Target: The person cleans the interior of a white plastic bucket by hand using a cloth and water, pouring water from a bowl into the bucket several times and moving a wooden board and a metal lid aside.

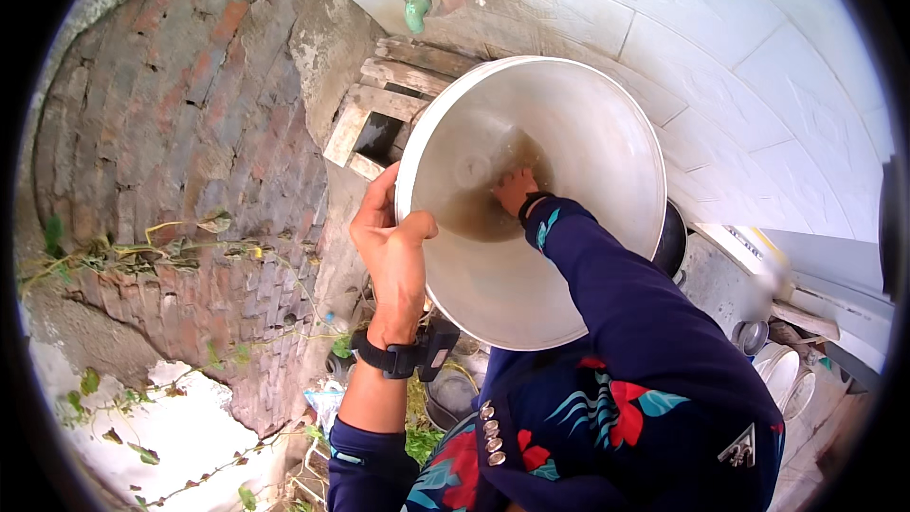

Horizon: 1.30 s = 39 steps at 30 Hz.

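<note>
A large, deep white tub (611, 128) lies tilted before me, its mouth facing up towards the camera. Brown, murky water (530, 149) lies in its bottom. My left hand (391, 242) grips the tub's left rim, thumb over the inner edge and fingers outside. Deep inside, my right hand (517, 190) is at the edge of the water, fingers spread; whether it touches the bottom or holds something small cannot be told. A black strap with a box-shaped device (437, 348) sits on my left wrist, and a dark band circles the right one.
Wooden slats (409, 76) lie behind the tub, below a green tap (416, 7) on a tiled wall (697, 57). A brick wall (178, 107) with dry vines rises at left. A dark pan (672, 240) and white bowls (778, 370) stand at right, a bucket (451, 395) below.
</note>
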Each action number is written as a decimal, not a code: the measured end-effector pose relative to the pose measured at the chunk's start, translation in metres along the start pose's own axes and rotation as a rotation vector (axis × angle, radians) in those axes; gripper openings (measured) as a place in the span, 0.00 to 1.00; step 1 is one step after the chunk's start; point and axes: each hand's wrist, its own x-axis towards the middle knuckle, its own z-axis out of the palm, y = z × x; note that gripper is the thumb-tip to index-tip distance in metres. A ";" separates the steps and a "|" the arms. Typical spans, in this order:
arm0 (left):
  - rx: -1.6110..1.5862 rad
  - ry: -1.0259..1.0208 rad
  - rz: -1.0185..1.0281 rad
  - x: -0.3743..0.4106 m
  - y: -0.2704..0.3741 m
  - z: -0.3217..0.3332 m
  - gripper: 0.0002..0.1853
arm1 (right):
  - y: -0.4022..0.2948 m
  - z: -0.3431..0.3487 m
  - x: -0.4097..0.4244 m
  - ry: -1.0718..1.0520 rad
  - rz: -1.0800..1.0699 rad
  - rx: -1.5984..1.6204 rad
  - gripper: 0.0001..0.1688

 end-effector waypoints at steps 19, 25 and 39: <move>0.003 -0.009 -0.042 0.012 -0.001 -0.008 0.27 | -0.074 -0.139 -0.020 0.690 -0.023 1.407 0.17; 0.001 0.019 0.005 0.010 -0.005 -0.010 0.27 | -0.016 -0.184 -0.008 0.880 0.303 2.051 0.18; -0.035 0.015 -0.019 0.006 -0.003 -0.006 0.25 | -0.090 -0.110 -0.016 0.427 -0.259 1.225 0.07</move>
